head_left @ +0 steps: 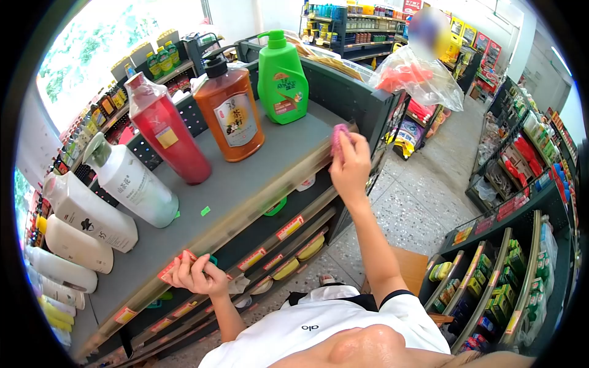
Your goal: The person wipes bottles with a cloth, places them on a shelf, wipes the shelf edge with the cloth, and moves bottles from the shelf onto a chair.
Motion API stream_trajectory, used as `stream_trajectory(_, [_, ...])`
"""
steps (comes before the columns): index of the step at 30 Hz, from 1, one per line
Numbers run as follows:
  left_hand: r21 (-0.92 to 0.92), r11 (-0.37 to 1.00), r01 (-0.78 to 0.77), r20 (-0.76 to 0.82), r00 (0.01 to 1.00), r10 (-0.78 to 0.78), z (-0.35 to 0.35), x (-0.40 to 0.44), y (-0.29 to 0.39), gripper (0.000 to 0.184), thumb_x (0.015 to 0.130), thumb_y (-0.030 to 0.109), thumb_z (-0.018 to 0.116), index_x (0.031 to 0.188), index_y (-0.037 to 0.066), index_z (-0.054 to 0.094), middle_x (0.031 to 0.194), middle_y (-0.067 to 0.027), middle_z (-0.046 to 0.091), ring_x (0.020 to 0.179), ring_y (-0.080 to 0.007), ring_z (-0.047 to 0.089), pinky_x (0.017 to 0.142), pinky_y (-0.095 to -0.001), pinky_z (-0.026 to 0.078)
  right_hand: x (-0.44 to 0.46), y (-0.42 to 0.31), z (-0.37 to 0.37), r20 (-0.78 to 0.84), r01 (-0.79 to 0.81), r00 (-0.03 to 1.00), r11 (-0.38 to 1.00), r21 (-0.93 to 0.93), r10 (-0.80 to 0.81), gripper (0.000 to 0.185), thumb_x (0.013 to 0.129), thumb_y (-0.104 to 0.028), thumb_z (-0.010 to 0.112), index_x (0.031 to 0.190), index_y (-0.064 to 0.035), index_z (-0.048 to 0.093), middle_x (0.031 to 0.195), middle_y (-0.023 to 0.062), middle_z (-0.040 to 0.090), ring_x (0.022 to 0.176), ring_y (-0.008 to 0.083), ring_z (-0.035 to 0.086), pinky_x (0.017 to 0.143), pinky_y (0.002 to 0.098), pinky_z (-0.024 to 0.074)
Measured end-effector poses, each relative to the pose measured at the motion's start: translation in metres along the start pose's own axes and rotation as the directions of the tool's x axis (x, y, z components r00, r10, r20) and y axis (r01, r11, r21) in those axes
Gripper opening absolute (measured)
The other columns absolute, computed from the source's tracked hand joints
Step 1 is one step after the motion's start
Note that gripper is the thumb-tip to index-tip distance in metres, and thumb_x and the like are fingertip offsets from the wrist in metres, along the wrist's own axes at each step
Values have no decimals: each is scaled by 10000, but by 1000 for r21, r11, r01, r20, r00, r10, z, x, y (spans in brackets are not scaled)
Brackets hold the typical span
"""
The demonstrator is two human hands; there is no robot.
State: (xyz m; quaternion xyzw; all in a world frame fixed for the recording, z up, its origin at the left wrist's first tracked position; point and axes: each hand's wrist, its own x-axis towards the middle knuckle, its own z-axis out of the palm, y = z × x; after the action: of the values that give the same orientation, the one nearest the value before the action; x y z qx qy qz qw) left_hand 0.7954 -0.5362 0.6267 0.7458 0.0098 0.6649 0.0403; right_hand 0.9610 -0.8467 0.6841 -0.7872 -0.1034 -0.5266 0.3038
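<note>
My right hand [351, 164] pinches a pink cloth or scrubbing pad [338, 140] against the right end of the top shelf's front edge. The grey shelf [245, 175] carries a row of bottles. Nearest that hand stands a green pump bottle [283, 83], then an amber pump bottle [232, 116] and a tall red bottle [165, 132]. My left hand [201, 276] is at the shelf's front rail, fingers curled beside a red-and-white price tag [174, 267]; anything inside them is hidden. A small green scrap [205, 211] lies on the shelf surface.
White bottles [136, 184] line the shelf's left part. Lower shelves with price tags [289, 228] run beneath. A clear plastic bag [423, 76] hangs beyond the shelf end. Speckled floor [423, 190] runs along the aisle, a cardboard box [402, 267] on it. Stocked racks [491, 276] stand at right.
</note>
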Motion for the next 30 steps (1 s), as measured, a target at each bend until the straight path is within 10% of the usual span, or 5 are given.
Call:
stream_trajectory(5, [11, 1000, -11, -54, 998, 12, 6, 0, -1, 122, 773, 14, 591, 760, 98, 678, 1087, -93, 658, 1091, -313, 538, 1050, -488, 287, 2, 2, -24, 127, 34, 989, 957, 287, -73, 329, 730, 22, 656, 1056, -27, 660, 1024, 147, 592, 924, 326, 583, 784, 390, 488])
stream_trajectory(10, [4, 1000, -15, -33, 999, 15, 4, -2, -5, 123, 780, 17, 591, 765, 99, 681, 1090, -97, 659, 1105, -317, 537, 1050, -485, 287, 65, 30, -40, -146, 278, 933, 917, -286, -329, 313, 727, -1, 687, 1032, -75, 700, 1051, 106, 558, 970, 301, 541, 823, 392, 458])
stream_trajectory(16, [9, 1000, -11, -22, 1000, 11, 5, -6, -7, 134, 793, 13, 586, 768, 108, 676, 1101, -105, 660, 1115, -314, 534, 1068, -499, 264, 67, 69, -15, -26, 385, 887, 769, -510, -461, 347, 745, -13, 661, 1077, -111, 697, 1119, 114, 507, 1030, 324, 491, 885, 414, 455])
stream_trajectory(30, [-22, 998, -59, -46, 997, 58, 4, -7, -12, 157, 780, 0, 568, 773, 121, 667, 1102, -91, 656, 1119, -287, 522, 1031, -486, 284, 3, 66, -36, 234, 265, 949, 936, -233, -210, 377, 686, 46, 634, 1053, -30, 670, 1093, 164, 517, 1026, 355, 498, 876, 431, 451])
